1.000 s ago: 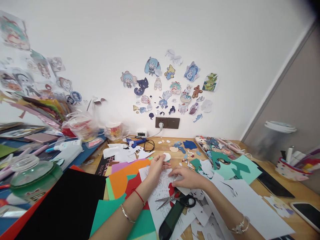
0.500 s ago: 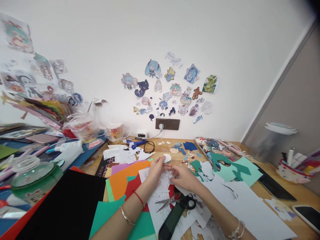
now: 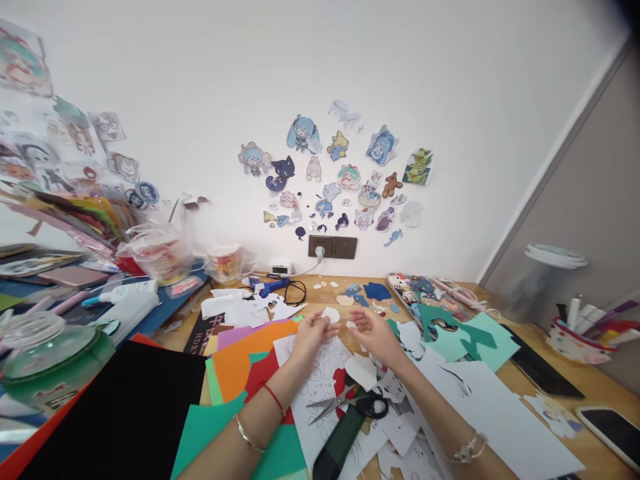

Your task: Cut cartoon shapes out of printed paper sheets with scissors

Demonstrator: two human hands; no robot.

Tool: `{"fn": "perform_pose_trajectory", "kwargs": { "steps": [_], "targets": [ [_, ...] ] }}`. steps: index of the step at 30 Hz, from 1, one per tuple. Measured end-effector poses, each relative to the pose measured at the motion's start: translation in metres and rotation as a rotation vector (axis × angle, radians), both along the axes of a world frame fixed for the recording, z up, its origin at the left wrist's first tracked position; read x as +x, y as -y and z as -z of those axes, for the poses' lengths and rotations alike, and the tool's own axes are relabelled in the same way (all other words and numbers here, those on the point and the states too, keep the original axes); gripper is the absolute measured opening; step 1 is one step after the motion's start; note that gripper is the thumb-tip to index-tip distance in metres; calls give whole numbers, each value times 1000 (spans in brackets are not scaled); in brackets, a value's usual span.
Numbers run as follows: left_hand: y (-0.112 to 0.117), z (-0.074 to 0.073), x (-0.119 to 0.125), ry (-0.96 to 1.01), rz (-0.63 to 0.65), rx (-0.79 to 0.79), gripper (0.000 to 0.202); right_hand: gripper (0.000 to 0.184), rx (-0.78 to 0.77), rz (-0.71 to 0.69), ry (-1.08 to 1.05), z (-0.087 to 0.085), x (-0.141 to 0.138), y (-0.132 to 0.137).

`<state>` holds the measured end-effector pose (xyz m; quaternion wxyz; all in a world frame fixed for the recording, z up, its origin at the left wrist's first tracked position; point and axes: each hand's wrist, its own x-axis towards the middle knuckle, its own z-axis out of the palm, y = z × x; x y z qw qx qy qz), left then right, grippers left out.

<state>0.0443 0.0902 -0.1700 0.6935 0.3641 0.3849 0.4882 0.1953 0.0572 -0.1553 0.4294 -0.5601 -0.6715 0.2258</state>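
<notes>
My left hand (image 3: 311, 331) pinches a small round white paper cutout (image 3: 330, 314) just above the desk. Close beside it, my right hand (image 3: 376, 335) holds a tiny white paper bit (image 3: 351, 325) between its fingertips. Both hands hover over a white sheet with printed outlines (image 3: 325, 373) that lies on orange paper (image 3: 240, 357), red paper (image 3: 267, 373) and green paper (image 3: 220, 420). Black-handled scissors (image 3: 357, 402) lie nearer me, below the hands, and a dark flat case (image 3: 337, 445) sits beside them.
Paper scraps and teal cut sheets (image 3: 465, 337) cover the wooden desk (image 3: 590, 387) on the right. A black sheet (image 3: 115, 413) and a green-lidded jar (image 3: 45, 347) lie left. A phone (image 3: 613, 430), a pen pot (image 3: 575, 337), a wall socket (image 3: 334, 247) and wall stickers (image 3: 340, 177) surround the work spot.
My right hand has lifted off the printed sheet and come up beside the left hand with a small white bit. The left hand stayed put with the round cutout.
</notes>
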Motion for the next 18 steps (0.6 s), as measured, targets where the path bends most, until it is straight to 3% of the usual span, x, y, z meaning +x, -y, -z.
{"fn": "perform_pose_trajectory", "kwargs": {
  "steps": [7, 18],
  "targets": [
    [3, -4, 0, -52, 5, 4, 27, 23, 42, -47, 82, 1, 0, 1],
    [5, -1, 3, -204, 121, 31, 26, 20, 7, 109, 189, 28, 20, -23]
  ]
}}
